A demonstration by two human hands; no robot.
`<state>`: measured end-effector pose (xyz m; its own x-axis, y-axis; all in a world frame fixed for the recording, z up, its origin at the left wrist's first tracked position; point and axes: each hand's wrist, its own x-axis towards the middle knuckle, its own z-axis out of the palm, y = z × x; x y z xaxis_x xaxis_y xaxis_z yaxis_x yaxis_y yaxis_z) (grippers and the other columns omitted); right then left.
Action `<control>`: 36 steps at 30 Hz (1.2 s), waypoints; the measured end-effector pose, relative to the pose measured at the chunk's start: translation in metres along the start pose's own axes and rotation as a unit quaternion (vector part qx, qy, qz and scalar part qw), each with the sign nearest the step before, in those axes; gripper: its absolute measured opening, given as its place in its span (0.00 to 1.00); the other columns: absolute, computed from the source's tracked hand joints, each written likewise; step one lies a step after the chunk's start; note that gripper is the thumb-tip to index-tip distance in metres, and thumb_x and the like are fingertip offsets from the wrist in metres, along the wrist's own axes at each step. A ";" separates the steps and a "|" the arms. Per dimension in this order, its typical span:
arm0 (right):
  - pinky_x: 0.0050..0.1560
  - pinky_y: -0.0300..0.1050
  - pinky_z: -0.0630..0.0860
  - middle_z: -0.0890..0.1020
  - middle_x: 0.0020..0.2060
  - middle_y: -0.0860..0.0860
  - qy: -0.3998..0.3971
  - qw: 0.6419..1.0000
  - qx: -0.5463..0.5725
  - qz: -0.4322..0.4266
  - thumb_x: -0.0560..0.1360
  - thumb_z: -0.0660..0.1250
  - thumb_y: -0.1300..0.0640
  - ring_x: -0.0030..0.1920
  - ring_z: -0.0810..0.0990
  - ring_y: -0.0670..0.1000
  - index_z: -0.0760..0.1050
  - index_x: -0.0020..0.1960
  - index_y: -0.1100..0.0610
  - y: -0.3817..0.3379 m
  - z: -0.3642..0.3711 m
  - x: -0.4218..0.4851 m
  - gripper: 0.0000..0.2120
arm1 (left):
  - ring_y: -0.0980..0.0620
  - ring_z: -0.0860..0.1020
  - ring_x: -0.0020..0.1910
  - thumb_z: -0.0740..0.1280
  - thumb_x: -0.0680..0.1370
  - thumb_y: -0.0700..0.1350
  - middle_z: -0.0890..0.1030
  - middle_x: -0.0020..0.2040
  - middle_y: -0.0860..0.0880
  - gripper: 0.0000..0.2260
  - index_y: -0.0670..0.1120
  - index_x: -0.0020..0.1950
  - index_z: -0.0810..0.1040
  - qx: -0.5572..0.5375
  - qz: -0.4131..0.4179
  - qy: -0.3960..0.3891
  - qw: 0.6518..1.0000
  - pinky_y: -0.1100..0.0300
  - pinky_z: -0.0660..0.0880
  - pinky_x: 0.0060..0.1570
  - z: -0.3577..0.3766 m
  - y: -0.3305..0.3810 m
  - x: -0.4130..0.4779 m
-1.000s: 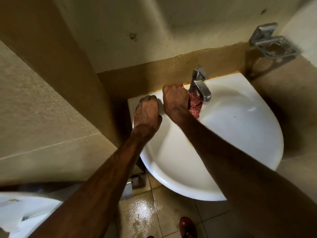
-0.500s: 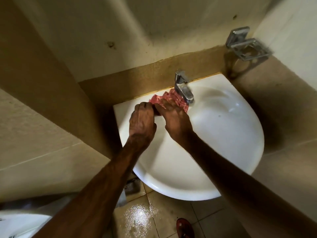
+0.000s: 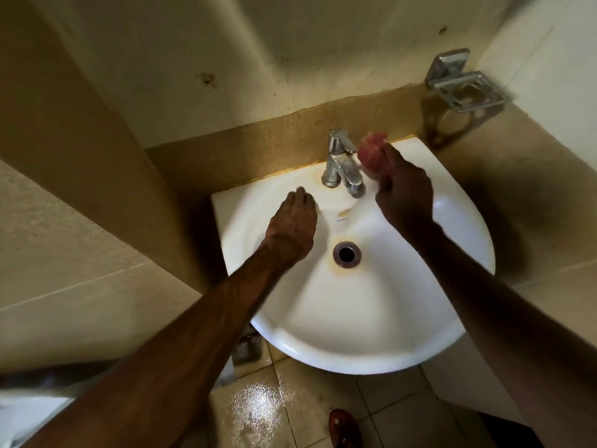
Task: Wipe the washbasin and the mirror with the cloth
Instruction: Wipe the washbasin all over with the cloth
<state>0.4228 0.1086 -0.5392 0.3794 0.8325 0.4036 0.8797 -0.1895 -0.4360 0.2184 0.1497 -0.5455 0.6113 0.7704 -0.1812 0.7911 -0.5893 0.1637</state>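
A white, rounded ceramic washbasin (image 3: 371, 318) is fixed to a tan tiled wall, with a chrome single-lever tap (image 3: 342, 163) standing at the middle of its back edge. The right hand (image 3: 405, 195) is at the basin's back right corner, just right of the tap, and its fingers are curled round a red cloth (image 3: 373, 151) bunched into a ball. The cloth sticks out past the fingertips, close to the tap's lever; whether it touches the tap cannot be told.

The left hand (image 3: 295, 221) lies palm down on the back left part of the basin, its fingers stretched forward and loose, holding nothing; the fingertips are blurred. The two hands are apart, with the tap between them.

A round metal drain (image 3: 346, 253) ringed by a yellowish stain sits in the bowl's middle. A chrome wire soap holder (image 3: 465, 84) hangs on the wall above the basin's back right corner. Below the front rim, wet glossy floor tiles (image 3: 258, 405) and a brown shoe toe (image 3: 344, 428) show.
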 end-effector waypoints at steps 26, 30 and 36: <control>0.71 0.58 0.67 0.81 0.62 0.56 -0.063 0.994 -0.070 -0.059 0.68 0.51 0.64 0.67 0.75 0.63 0.79 0.66 0.55 0.059 0.061 -0.008 0.30 | 0.40 0.64 0.75 0.66 0.77 0.36 0.53 0.81 0.40 0.35 0.39 0.80 0.53 0.088 -0.013 -0.039 0.995 0.46 0.73 0.66 -0.003 -0.001 0.012; 0.71 0.57 0.68 0.79 0.67 0.55 -0.080 0.993 -0.068 -0.047 0.68 0.51 0.63 0.70 0.73 0.61 0.77 0.69 0.51 0.048 0.060 -0.023 0.33 | 0.39 0.64 0.75 0.66 0.77 0.35 0.54 0.81 0.40 0.35 0.38 0.80 0.52 0.099 -0.014 -0.034 0.994 0.47 0.73 0.66 -0.001 0.001 0.011; 0.61 0.52 0.78 0.82 0.64 0.52 -0.072 0.997 0.014 -0.012 0.68 0.65 0.73 0.65 0.78 0.58 0.80 0.67 0.51 0.004 0.055 -0.052 0.32 | 0.40 0.61 0.76 0.68 0.76 0.35 0.53 0.81 0.39 0.38 0.38 0.80 0.51 0.103 -0.002 -0.017 0.995 0.49 0.69 0.69 0.003 0.001 0.007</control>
<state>0.3907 0.0933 -0.6063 0.3116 0.9034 0.2948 0.8788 -0.1560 -0.4509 0.2233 0.1537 -0.5494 0.6060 0.7658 -0.2152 0.7782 -0.6268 -0.0389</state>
